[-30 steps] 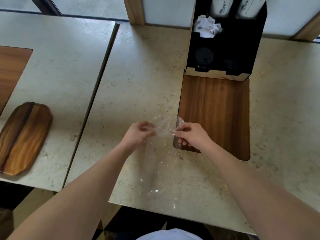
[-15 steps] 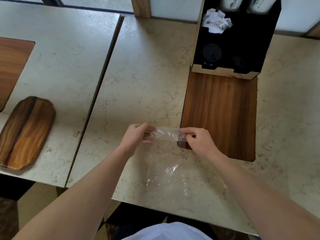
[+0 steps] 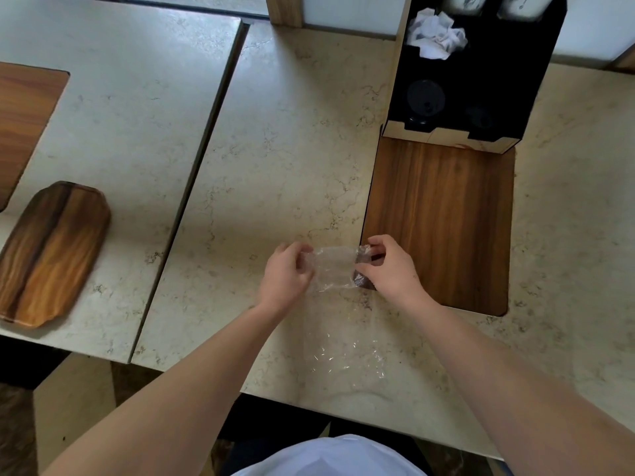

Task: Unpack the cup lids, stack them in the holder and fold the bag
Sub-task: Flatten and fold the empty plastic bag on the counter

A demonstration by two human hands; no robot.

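Bag [image 3: 335,269]: clear plastic, lower centre of frame, far end lifted off marble counter [image 3: 275,149].
Grip: left hand [image 3: 287,274] and right hand [image 3: 391,267] each pinching one far corner.
Technique: keep edge taut, lay over squarely, press crease flat.

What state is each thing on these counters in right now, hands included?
Clear plastic bag: empty, far end folded over and lifted, the rest flat on the counter.
Left hand: pinches the bag's left edge.
Right hand: pinches the bag's right edge.
Black holder: upright, black lids inside.
Crumpled white paper: stuffed in the holder's top.
Wooden board: flat, bare.
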